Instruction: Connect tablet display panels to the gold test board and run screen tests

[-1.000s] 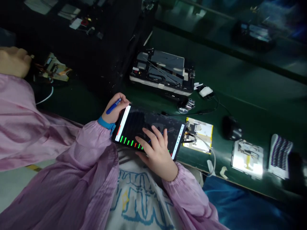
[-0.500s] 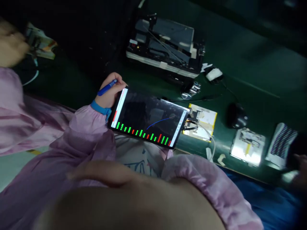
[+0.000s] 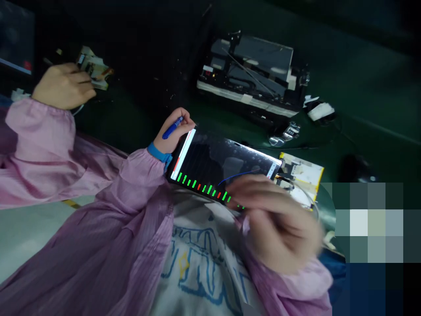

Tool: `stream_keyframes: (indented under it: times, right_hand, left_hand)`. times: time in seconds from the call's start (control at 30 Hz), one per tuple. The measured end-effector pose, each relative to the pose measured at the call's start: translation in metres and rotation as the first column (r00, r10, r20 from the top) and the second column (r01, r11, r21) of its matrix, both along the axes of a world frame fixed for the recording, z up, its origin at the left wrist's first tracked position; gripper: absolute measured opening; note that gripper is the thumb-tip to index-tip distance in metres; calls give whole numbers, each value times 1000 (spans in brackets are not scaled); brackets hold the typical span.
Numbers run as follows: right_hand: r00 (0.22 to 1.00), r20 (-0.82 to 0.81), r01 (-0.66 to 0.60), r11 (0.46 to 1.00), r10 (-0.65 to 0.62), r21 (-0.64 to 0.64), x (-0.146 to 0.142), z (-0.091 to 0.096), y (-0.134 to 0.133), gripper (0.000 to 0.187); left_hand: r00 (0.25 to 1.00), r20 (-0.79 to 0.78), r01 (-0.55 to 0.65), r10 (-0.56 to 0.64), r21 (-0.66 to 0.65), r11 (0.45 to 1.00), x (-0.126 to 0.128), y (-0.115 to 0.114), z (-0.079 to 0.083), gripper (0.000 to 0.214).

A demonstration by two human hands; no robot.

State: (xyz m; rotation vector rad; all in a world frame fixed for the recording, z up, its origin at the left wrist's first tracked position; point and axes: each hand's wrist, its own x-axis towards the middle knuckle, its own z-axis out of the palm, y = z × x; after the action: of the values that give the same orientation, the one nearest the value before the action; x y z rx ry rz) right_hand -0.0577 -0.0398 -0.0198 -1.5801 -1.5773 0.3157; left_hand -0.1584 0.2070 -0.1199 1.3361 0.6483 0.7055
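Observation:
A dark tablet [image 3: 210,164] rests against my lap and the table edge. Its screen shows a row of green and red bars and a thin blue curve. My left hand [image 3: 174,134] is closed round a blue pen [image 3: 173,128] and steadies the tablet's left end. My right hand [image 3: 279,224] is blurred by motion. It hovers over the tablet's lower right corner with its fingers stretched out to the left and nothing in them.
A co-worker's hand [image 3: 62,85] in a pink sleeve rests by a small circuit part [image 3: 94,66] at the upper left. On the green table [image 3: 362,87] stand a black fixture [image 3: 253,74], a metal clip [image 3: 284,134], a white block [image 3: 320,110] and a yellow-backed board [image 3: 304,175] wired to the tablet.
My right hand left the screen, swung up close to the camera, and has now come back down over the tablet's right corner. My view shifted left; the left hand kept hold of the pen.

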Motion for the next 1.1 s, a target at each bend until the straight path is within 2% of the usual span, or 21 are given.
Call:
stream_keyframes:
  times: [0.03, 0.1, 0.17, 0.23, 0.33, 0.53, 0.7, 0.77, 0.87, 1.0, 1.1]
  right_hand:
    - [999, 30, 20, 999, -19, -25, -5, -9, 10, 19]
    - [963, 261, 89, 993, -65, -81, -17, -30, 24, 26]
    - [894, 447, 99, 981, -15, -165, -28, -51, 28, 35]
    - [848, 529, 97, 972, 31, -212, -34, -65, 26, 38]
    - [826, 563, 120, 978, -3, -171, -34, -73, 22, 32]
    - [828, 560, 125, 980, -16, -157, -33, -72, 20, 28]
    - [878, 474, 127, 987, -65, -100, -8, -54, 33, 55]
    - [874, 481, 131, 986, -66, -102, 9, -45, 53, 59]
    - [853, 521, 146, 974, -35, -173, 28, -37, 95, 50]
    - [849, 526, 144, 930, 60, -338, 24, -30, 148, 32]
    - [841, 529, 128, 909, 113, -398, 15, -25, 170, 25]
  left_hand:
    - [1000, -5, -6, 6, -4, 1000, 0, 0, 0, 17]
    - [1000, -15, -12, 12, -8, 1000, -1, -1, 1, 18]
    - [1000, -17, 1, -1, -3, 1000, -2, -1, 1, 18]
    - [1000, -20, 24, -23, 10, 1000, -3, -1, 1, 18]
    - [999, -22, 44, -44, 16, 999, -5, -2, 3, 18]
    - [999, -18, 45, -45, -5, 999, -6, -4, 8, 20]
    - [1000, 1, 9, -9, -36, 999, -6, -5, 4, 19]
    - [999, 41, -5, 8, -70, 998, -5, -4, 0, 19]
    - [994, 107, -6, 19, -121, 993, -3, -3, -5, 19]
    - [993, 97, -62, 71, -93, 994, -6, 2, -7, 20]
    - [989, 47, -138, 139, -28, 990, -8, 9, -9, 15]
